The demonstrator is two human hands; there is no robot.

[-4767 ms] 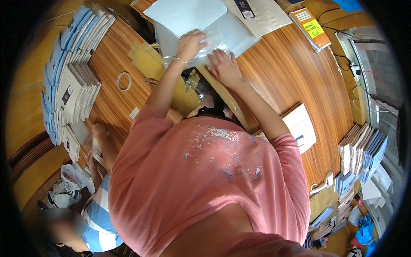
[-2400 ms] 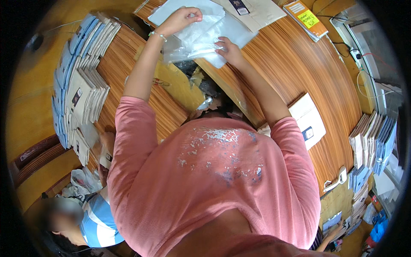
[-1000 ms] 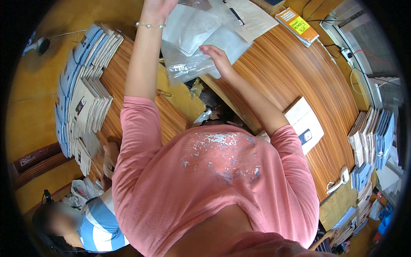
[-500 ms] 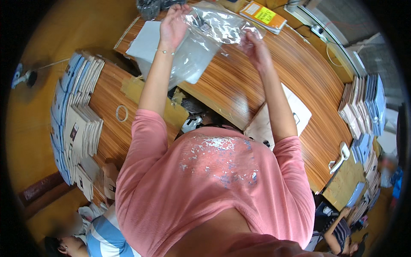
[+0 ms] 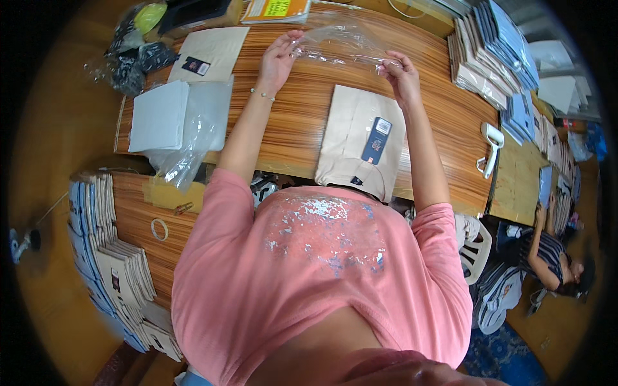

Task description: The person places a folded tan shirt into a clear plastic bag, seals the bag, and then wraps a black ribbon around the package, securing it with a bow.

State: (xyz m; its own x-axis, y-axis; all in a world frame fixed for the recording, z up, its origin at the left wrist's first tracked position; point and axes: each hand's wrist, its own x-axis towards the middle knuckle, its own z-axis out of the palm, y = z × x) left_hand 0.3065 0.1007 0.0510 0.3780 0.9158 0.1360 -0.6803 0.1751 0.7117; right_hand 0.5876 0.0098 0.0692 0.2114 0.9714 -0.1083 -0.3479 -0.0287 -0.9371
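Note:
Between my two hands a clear plastic bag (image 5: pixel 338 45) is stretched out above the table. My left hand (image 5: pixel 278 61) pinches one side of it, and my right hand (image 5: pixel 400 74) pinches the other. Just below the bag, close to my body, lies a folded beige garment (image 5: pixel 341 132) with a dark blue hang tag (image 5: pixel 377 140) on top. Left of my left forearm, a white sheet stack (image 5: pixel 161 117) rests beside more clear plastic bags (image 5: pixel 193 138). Behind that stack is a second folded beige garment (image 5: pixel 215 51) with a dark tag.
Stacks of folded blue and beige garments stand at the left (image 5: pixel 119 264) and far right (image 5: pixel 483 55). A white lint roller (image 5: pixel 492 148) lies on the right, a tape ring (image 5: pixel 159 229) on the left table. Black plastic (image 5: pixel 138 61) sits at the far left. Another person (image 5: pixel 553 257) works at right.
My view has swung to the right. The bag has moved rightward with both hands, away from the white stack, and now hangs over the table beyond the beige garment.

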